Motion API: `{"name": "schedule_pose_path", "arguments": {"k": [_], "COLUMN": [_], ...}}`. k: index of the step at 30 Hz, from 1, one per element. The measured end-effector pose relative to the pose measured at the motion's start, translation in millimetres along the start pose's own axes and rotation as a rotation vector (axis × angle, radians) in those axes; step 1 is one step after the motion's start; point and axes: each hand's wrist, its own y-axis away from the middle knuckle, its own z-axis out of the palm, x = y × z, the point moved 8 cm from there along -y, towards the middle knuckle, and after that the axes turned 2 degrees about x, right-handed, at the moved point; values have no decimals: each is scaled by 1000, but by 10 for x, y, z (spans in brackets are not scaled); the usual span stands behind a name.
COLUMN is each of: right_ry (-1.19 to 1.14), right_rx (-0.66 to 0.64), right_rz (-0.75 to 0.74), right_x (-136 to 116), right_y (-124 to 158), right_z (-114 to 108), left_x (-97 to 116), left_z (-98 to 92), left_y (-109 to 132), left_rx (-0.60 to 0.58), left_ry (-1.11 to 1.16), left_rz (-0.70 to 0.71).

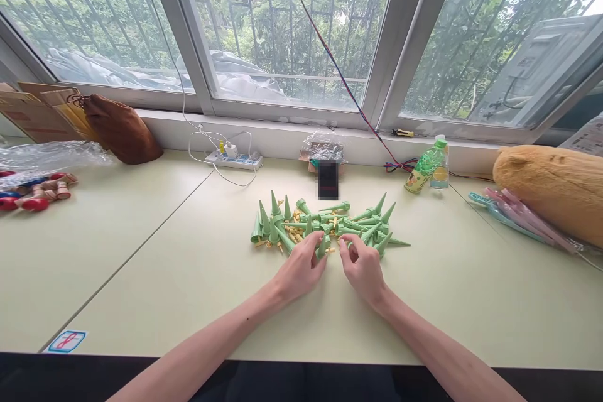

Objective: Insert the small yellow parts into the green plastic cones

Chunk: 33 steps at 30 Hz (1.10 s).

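A pile of green plastic cone-shaped spikes (370,217) is spread over the middle of the table, several upright and others lying down. Small yellow plastic pieces (296,233) are mixed in among them. At the near edge of the pile, my left hand (304,264) is closed around one green spike (321,247), its tip pointing up. My right hand (362,267) sits a short way to the right, thumb and forefinger pinched together. Whatever lies in that pinch is too small to make out. Close by, between the hands, is another yellow piece (331,250).
Behind the pile stand a small box with clear plastic (323,152) and a power strip (234,159). A green drink bottle (425,166) and a tan plush item (546,185) are on the right. Red and wooden toys (40,191) and a brown bag (123,129) lie left.
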Motion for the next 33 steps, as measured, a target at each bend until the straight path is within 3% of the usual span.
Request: {"name": "schedule_pose_path", "arguments": {"k": [8, 16, 26, 33], "right_ry": [224, 370, 523, 469], "right_rx": [-163, -312, -421, -399], "right_rz": [35, 41, 54, 29], "right_x": [77, 98, 94, 77], "right_y": [-3, 15, 27, 36], "right_z": [137, 236, 302, 280], "left_x": [92, 61, 56, 54], "left_z": [-119, -89, -82, -73], "left_y": [-5, -9, -14, -10], "left_rx": [95, 78, 72, 72], "left_ry": [43, 30, 24, 21], "left_rz": [11, 6, 18, 19]}}
